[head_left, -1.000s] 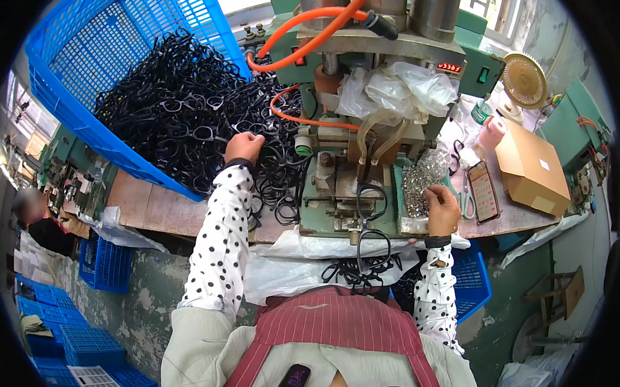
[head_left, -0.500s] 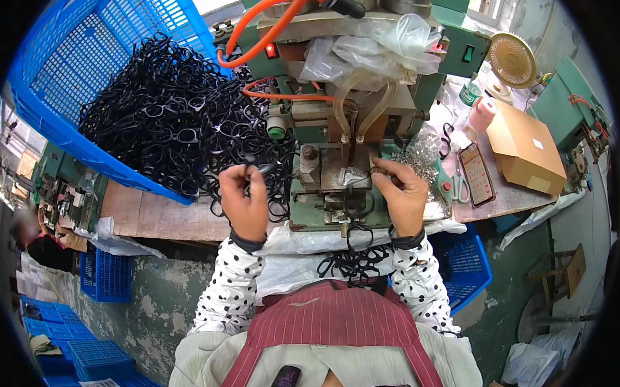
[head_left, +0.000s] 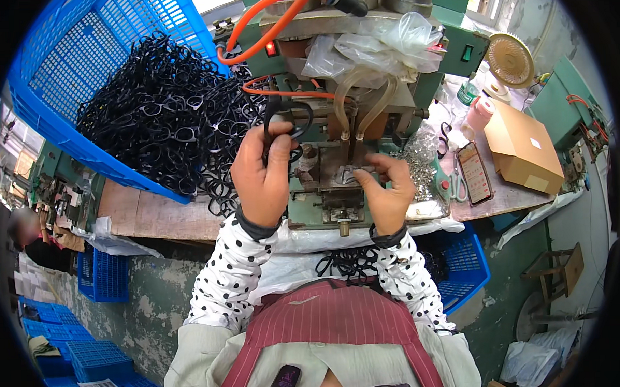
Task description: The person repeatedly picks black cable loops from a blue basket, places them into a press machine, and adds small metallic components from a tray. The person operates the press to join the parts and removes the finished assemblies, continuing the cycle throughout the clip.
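A: Start close in. What is nearest?

B: A red striped apron (head_left: 331, 322) and white sleeves with black dots (head_left: 224, 285). Below the bench edge, between the forearms, a bunch of black frames (head_left: 350, 264) hangs over white plastic sheet (head_left: 291, 238).

A: And the hands?

B: The left hand (head_left: 261, 175) is raised in front of the green machine (head_left: 361, 89), fingers closed around a black eyeglass frame (head_left: 288, 122). The frame sticks up out of the top of the fist, its loop just above the thumb and forefinger, beside the machine's left side.

A: The right one?

B: The right hand (head_left: 388, 191) rests at the machine's metal fixture (head_left: 343, 175). Thumb and fingertips are pinched together right at the fixture. Whether a small part sits between them I cannot tell; it is too small.

A: So the frame is apart from the fixture?

B: Yes, up and to the left of it, held only by the left hand.

A: Farther out?

B: To the right of the right hand, a heap of small shiny metal parts (head_left: 421, 155), then scissors (head_left: 458, 185) and a phone (head_left: 475, 181), then a cardboard box (head_left: 523, 145). To the left, a big pile of black frames (head_left: 164, 123) spills from a tilted blue crate (head_left: 80, 72). Behind, orange hoses (head_left: 263, 38) loop over the machine, clear plastic (head_left: 380, 44) is draped on it, and a small fan (head_left: 510, 59) stands at the far right.
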A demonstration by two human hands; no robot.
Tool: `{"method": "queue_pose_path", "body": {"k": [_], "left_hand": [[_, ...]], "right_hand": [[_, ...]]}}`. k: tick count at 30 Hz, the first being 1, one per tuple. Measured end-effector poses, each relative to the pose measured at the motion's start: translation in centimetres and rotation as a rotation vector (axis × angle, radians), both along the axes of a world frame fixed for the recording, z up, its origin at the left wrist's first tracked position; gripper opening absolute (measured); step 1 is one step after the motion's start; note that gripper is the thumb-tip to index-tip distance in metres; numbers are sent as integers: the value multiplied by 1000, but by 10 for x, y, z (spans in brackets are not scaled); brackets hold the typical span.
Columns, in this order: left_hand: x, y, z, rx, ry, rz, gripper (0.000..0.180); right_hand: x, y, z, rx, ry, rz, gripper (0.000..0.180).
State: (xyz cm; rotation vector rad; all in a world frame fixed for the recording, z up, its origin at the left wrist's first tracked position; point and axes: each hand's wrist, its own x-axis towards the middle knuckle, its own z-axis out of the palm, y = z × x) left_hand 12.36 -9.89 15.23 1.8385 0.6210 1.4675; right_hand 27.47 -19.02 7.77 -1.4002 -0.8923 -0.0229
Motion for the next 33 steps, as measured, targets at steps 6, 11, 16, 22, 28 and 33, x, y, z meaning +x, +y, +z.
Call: {"method": "queue_pose_path", "body": {"k": [6,11,16,22,28,33], "left_hand": [[-6,6,0,-6,-18,6,15],[-8,10,0,6,4,-50,16],[-12,-14,-28,422,173,-119,29],[10,-30,-75,749,308,-486,47],[13,-21,-79,787,349,-496,46],[13,-22,-78,800,342,-472,44]], "right_hand": [[-7,13,3,-7,171,122,47],[-4,24,-8,118,226,202,49],[5,22,-11,93,104,181,55],[91,-7,-36,-285,-370,-451,38],[135,-55,-77,-650,-320,-381,31],[117,-47,-91,-746,-408,-358,19]]}}
